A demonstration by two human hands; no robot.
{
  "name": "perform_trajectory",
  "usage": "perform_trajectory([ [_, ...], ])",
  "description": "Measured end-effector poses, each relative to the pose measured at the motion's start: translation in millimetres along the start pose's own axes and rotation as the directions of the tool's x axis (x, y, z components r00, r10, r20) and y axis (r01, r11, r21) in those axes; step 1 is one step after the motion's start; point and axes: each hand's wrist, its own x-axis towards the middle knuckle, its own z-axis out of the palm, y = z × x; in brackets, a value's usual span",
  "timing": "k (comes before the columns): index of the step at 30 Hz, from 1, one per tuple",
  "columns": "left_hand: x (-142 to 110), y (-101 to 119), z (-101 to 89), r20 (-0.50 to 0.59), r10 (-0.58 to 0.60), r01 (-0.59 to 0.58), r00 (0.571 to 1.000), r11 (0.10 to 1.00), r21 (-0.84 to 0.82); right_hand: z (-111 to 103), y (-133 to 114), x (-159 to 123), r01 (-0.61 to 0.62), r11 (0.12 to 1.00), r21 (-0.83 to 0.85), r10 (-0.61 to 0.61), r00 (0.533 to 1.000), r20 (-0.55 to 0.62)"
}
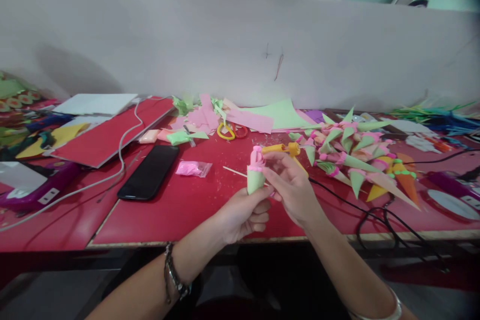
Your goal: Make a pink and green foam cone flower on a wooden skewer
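A small light-green paper cone (255,181) with a rolled pink paper flower (257,157) in its mouth is held upright above the red table. Pink trim runs around the cone's rim. My left hand (247,215) grips the cone's lower part, its fingers curled and thumb along the side. At the rim's right side, the thumb and forefinger of my right hand (290,185) close on the trim; their exact contact is partly hidden. Just behind my right hand lies a yellow glue gun (293,149), partly covered by the fingers. A thin stick (234,171) lies behind the cone.
Finished paper cones (347,147) are heaped at right, near a black cable (352,202). To the left lie a black phone (149,172) and a packet of pink clay (193,168). Scissors (226,131) and paper scraps (204,116) lie by the white partition (210,45).
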Motion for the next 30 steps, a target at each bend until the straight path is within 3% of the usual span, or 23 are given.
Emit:
perform_trajectory([
  [6,-2,2,2.1,0.01,-0.022,0.021,1.0,1.0,0.004,-1,-3,1,-0.124,0.983,0.139,0.108,0.987,0.12],
  [13,-4,3,0.5,0.079,-0.006,0.007,0.997,1.0,-0.018,-2,-3,1,-0.125,0.98,0.154,0.107,0.987,0.121],
  [18,-2,8,-5.9,-0.012,0.148,-0.148,0.989,0.985,-0.089,-2,-1,2,0.065,0.996,-0.055,-0.061,0.995,0.083],
  [23,0,13,-10.2,-0.069,0.237,-0.24,0.969,0.97,-0.042,0,2,1,0.251,0.895,-0.37,-0.202,0.965,0.165],
  [30,1,10,-10.1,-0.12,0.282,-0.286,0.952,0.958,-0.016,1,-1,-2,0.331,0.827,-0.455,-0.326,0.941,0.091],
])
